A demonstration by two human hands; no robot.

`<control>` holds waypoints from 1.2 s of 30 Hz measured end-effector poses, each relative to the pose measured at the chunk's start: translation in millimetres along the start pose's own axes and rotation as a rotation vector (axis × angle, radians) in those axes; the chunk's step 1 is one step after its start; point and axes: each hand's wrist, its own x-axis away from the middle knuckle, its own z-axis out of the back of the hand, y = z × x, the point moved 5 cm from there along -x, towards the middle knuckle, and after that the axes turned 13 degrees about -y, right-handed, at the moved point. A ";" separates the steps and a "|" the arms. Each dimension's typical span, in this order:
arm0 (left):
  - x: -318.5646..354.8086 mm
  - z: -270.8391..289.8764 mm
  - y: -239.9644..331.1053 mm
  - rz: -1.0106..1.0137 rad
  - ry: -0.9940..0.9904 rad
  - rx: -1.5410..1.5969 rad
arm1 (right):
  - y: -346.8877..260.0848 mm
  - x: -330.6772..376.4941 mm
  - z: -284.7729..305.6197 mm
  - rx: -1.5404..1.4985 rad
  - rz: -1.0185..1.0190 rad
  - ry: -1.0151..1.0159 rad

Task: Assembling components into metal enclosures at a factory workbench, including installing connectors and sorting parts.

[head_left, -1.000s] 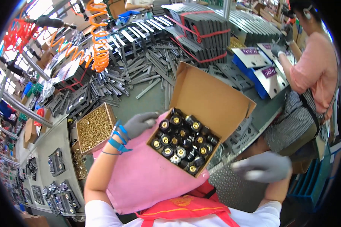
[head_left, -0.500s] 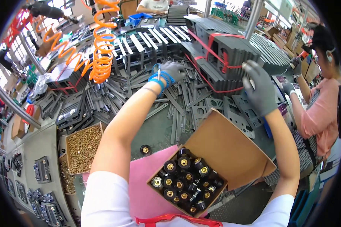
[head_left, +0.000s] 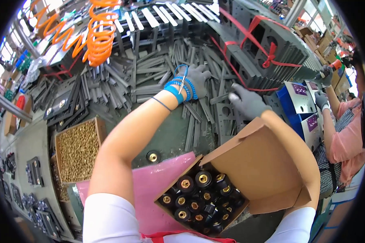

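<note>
My left hand (head_left: 198, 82), in a grey glove with a blue coiled cord and strap at the wrist, rests over a heap of dark metal strips (head_left: 152, 77). Its fingers are spread and I see nothing held in them. My right hand (head_left: 249, 103), also grey-gloved, is just above perforated dark metal plates (head_left: 224, 117), with thumb and fingers apart. Behind it stands a stack of dark metal plates (head_left: 290, 56) bound with red straps. Below my arms is an open cardboard box (head_left: 163, 204) of black round parts with brass centres. One such part (head_left: 153, 157) lies outside it.
The box's raised flap (head_left: 261, 166) stands close by my right forearm. A carton of small brass pieces (head_left: 78, 152) sits left of a pink sheet (head_left: 150, 194). Orange coiled hoses (head_left: 100, 42) hang at upper left. At right a co-worker in a pink top (head_left: 342, 129) handles panels.
My right hand has come down and leftward, away from the strapped stack to the loose plates. My left hand has shifted slightly right over the strips. The whole view has moved.
</note>
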 end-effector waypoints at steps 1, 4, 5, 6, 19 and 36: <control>14.1 -5.7 3.8 -0.016 -0.046 0.050 | -2.0 -11.3 -2.1 0.052 -0.054 0.039; 75.9 -7.0 17.6 -0.101 0.055 0.022 | -2.9 -36.0 -13.9 0.062 -0.231 0.035; 90.8 -6.8 21.0 -0.107 0.004 -0.011 | -4.5 -40.5 -17.8 0.089 -0.247 0.064; 98.4 -5.7 22.2 -0.082 -0.115 0.005 | -5.2 -44.1 -23.6 0.096 -0.265 0.054; -97.9 10.9 24.9 0.092 -0.070 -0.091 | -44.1 -5.6 -46.7 -0.050 0.459 -0.016; -16.0 0.3 5.2 0.158 -0.145 -0.211 | -32.1 -51.4 -35.8 -0.090 -0.006 0.019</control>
